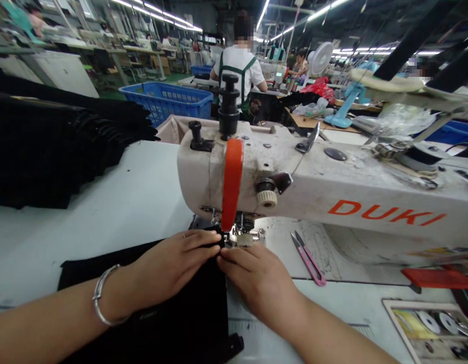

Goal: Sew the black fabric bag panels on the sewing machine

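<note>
A black fabric piece (188,308) lies on the sewing machine bed, its upper corner by the needle area. My left hand (173,263), a silver bangle at the wrist, rests flat on this fabric with fingers stretched toward the presser foot. From the other side my right hand (256,273) has its fingers closed together at the fabric's right edge, just in front of the foot; its thumb is hidden. Above both hands stands the white sewing machine (287,167) with an orange lever (232,184) at its head. The needle itself is hidden.
Pink thread snips (309,259) lie right of my right hand. A bobbin tray (427,323) sits at the lower right. Black fabric pieces (47,146) are stacked at the left. Behind the machine are a blue basket (169,101) and a person (237,65) seen from behind.
</note>
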Motion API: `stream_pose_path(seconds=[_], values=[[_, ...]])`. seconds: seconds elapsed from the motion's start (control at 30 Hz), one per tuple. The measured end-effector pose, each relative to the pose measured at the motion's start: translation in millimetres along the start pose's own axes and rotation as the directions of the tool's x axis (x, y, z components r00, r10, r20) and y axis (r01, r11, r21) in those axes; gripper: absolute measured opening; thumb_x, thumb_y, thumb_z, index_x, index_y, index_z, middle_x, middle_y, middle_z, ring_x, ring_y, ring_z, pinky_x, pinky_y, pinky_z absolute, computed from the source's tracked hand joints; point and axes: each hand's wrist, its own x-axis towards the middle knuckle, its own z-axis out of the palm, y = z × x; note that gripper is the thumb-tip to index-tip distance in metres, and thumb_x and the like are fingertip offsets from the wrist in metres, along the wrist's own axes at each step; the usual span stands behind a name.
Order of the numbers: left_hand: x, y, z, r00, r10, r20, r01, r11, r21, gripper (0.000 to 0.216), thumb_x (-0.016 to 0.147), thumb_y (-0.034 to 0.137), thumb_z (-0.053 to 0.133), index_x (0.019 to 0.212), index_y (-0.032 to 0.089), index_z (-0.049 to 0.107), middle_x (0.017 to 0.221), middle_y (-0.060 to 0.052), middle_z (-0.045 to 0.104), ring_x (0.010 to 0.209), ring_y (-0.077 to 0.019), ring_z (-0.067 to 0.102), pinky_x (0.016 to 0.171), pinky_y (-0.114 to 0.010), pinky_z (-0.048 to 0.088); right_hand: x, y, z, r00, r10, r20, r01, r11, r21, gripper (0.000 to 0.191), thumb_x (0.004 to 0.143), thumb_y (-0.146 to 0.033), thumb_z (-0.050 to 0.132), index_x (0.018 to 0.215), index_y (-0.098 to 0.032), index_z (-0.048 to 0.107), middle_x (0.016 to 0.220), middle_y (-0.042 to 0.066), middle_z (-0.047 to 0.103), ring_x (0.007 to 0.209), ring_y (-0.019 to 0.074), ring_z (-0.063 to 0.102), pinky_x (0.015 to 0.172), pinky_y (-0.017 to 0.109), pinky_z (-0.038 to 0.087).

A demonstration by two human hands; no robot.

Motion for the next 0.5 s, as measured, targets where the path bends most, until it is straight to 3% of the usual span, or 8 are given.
stream_pose_path(seconds=[0.13, 0.2, 0.27, 0.33, 0.4, 0.5], values=[[9, -23, -4, 0.999, 0.031, 0.037, -0.032, 0.999, 0.01, 0.038, 0.098, 0.01, 0.045, 0.13, 0.018, 0.063, 0.134, -0.01, 0.066, 0.127, -0.0212, 0.061, 0.112, -0.041, 0.049, 3, 3, 3, 1.0, 0.024, -0.001, -0.024, 1.0, -0.016, 0.028, 0.103, -0.011, 0.046, 0.119, -0.013, 0.068, 0.11, 0.01, 0.073, 0.096, 0.0244, 0.064, 0.081, 0.04, 0.054], [12, -30, -7, 0.997, 0.039, 0.066, -0.04, 0.999, 0.013, 0.038, 0.099, 0.011, 0.044, 0.13, 0.018, 0.063, 0.135, -0.009, 0.065, 0.128, -0.0212, 0.06, 0.114, -0.041, 0.048, 3, 0, -3, 0.998, 0.062, -0.007, -0.062, 0.996, 0.062, 0.028, 0.1, -0.008, 0.048, 0.118, -0.015, 0.068, 0.114, 0.009, 0.071, 0.1, 0.024, 0.063, 0.086, 0.04, 0.053], [12, -26, -14, 0.993, 0.039, 0.114, -0.044, 0.998, 0.039, 0.037, 0.101, 0.013, 0.044, 0.132, 0.017, 0.062, 0.138, -0.009, 0.064, 0.13, -0.0215, 0.059, 0.114, -0.041, 0.047, 0, -10, -12, 0.983, 0.183, 0.026, -0.184, 0.962, 0.201, 0.021, 0.097, -0.01, 0.054, 0.11, -0.017, 0.069, 0.112, 0.007, 0.07, 0.101, 0.0231, 0.062, 0.089, 0.039, 0.052], [5, -9, -22, 0.988, 0.013, 0.154, -0.027, 0.995, 0.092, 0.038, 0.104, 0.021, 0.045, 0.14, 0.017, 0.057, 0.145, -0.009, 0.058, 0.134, -0.0224, 0.055, 0.115, -0.042, 0.046, -9, -27, -21, 0.94, 0.321, 0.118, -0.342, 0.882, 0.325, 0.006, 0.095, -0.017, 0.062, 0.094, -0.019, 0.068, 0.102, 0.005, 0.069, 0.095, 0.022, 0.061, 0.084, 0.036, 0.052], [-8, 18, -30, 0.985, -0.02, 0.173, -0.006, 0.988, 0.153, 0.048, 0.104, 0.031, 0.048, 0.15, 0.019, 0.045, 0.154, -0.006, 0.049, 0.14, -0.0231, 0.05, 0.115, -0.041, 0.046, -22, -47, -22, 0.902, 0.391, 0.185, -0.432, 0.825, 0.365, 0.011, 0.092, -0.019, 0.066, 0.081, -0.019, 0.063, 0.092, 0.003, 0.065, 0.087, 0.021, 0.059, 0.075, 0.034, 0.051], [-34, 61, -32, 0.982, -0.018, 0.186, -0.023, 0.976, 0.215, 0.062, 0.102, 0.04, 0.051, 0.158, 0.021, 0.031, 0.161, -0.004, 0.038, 0.143, -0.022, 0.045, 0.114, -0.035, 0.046, -40, -70, -12, 0.877, 0.456, 0.15, -0.479, 0.811, 0.336, 0.013, 0.087, -0.012, 0.064, 0.078, -0.019, 0.059, 0.087, 0.003, 0.062, 0.081, 0.0211, 0.056, 0.07, 0.035, 0.047]])
